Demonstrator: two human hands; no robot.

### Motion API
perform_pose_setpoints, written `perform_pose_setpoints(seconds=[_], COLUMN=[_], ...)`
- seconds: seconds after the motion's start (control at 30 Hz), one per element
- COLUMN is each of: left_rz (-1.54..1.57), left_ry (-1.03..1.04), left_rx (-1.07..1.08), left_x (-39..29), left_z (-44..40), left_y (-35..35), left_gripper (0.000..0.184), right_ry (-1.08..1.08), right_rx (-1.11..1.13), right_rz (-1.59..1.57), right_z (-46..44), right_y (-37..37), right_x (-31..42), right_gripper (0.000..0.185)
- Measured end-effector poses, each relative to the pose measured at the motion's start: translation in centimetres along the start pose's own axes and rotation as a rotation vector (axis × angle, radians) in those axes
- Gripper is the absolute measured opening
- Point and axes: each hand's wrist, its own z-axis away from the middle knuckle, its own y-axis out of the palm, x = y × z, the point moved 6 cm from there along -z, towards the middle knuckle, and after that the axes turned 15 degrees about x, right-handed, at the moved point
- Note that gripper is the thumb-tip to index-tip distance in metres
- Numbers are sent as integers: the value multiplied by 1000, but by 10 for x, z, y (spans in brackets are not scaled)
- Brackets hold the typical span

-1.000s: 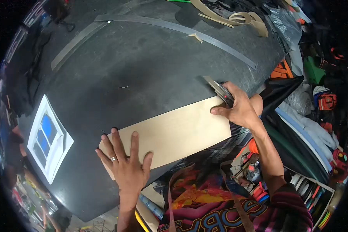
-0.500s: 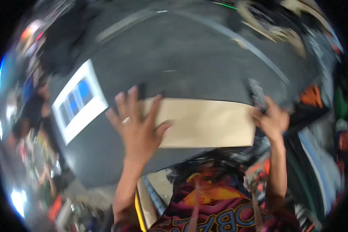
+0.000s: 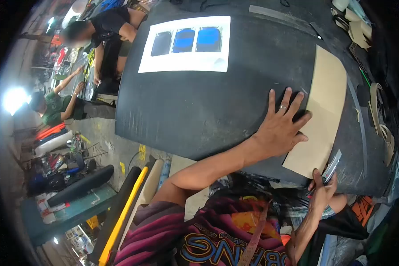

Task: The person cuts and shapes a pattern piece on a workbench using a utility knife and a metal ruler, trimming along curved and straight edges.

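A beige sheet (image 3: 326, 106) with one rounded corner lies on the dark table (image 3: 186, 111), its long side running away from me. My left hand (image 3: 281, 126), a ring on one finger, rests with fingers spread on the tabletop at the sheet's left edge, its thumb and a fingertip near or over that edge. At the sheet's near corner is my right hand (image 3: 322, 186), its fingers wrapped round a utility knife (image 3: 331, 167) whose blade end points up and away. The right thumb touches the sheet's edge.
A white printed paper (image 3: 186, 64) with blue pictures lies at the back left. A metal ruler strip (image 3: 279, 15) and beige offcuts (image 3: 377, 106) lie beyond the sheet. Two other people (image 3: 108, 26) work at the far left. Rolls and a yellow bar (image 3: 124, 217) stand below the table edge.
The view has swung left, bringing the co-workers into sight. The sheet now appears turned lengthwise away from me. My left hand has shifted off most of it; my right hand still holds the knife.
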Motion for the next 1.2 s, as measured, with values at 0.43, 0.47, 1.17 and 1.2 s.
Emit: perform_pose_setpoints(seconds=[0.43, 0.47, 1.17, 1.2], left_rz=[-121, -118, -50, -46], left_ry=[-14, -12, 72, 78], left_rx=[-60, -63, -99, -115], left_x=[59, 62, 72, 72], left_z=[-27, -28, -29, -29], left_y=[-30, -31, -30, -30], left_gripper=[64, 64, 62, 61], right_ry=[-145, -200, -824, -819], right_rx=[70, -31, 1055, 1049], right_rz=[527, 661, -284, -285], right_z=[-23, -31, 41, 42], right_y=[43, 34, 191, 191], right_x=[50, 58, 245, 244], right_gripper=[29, 35, 41, 42])
